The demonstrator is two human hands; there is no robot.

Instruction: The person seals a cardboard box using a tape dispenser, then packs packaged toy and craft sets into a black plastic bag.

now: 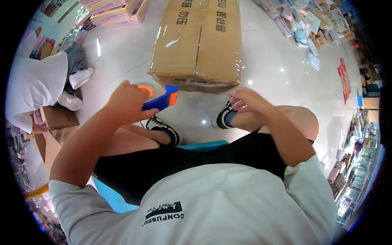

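Observation:
A blue and orange tape dispenser [162, 100] is in my left hand [130, 102], whose fingers are wrapped round it. Its orange part points to the right, just below the near left corner of a large taped cardboard box [196, 45]. The box lies on the floor in front of me, with dark printing on its top and clear tape over it. My right hand [250, 101] is raised near the box's near right corner, its fingers bent and partly apart, with nothing visible in them.
At the left, a person in a white shirt [41, 77] bends beside an open carton [61, 118]. Pink boxes [118, 10] are stacked at the upper left. Packaged goods [304, 30] lie at the upper right. Shelves [359, 159] line the right side. My shoes [163, 130] flank the floor before me.

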